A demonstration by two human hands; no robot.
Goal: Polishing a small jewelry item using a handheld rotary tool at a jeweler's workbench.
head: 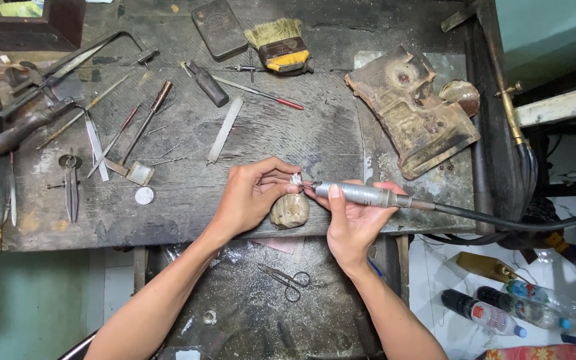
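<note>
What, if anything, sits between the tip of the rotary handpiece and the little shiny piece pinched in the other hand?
Nothing visible. The right hand holds the rotary handpiece with its tip right at the small shiny piece pinched in the left hand.

Tiny bright piece (295, 179) pinched in the left hand (251, 197) is too small to make out its shape, and the fingers cover most of it. The rotary handpiece (358, 195) meets it there, but its tip is hidden at the contact. Right of the handpiece, its black hose (521, 223) runs off the picture's right edge. Below it, the scissors (288, 280) lie in shadow, blades hard to read. Both forearms are cut off by the bottom edge.
</note>
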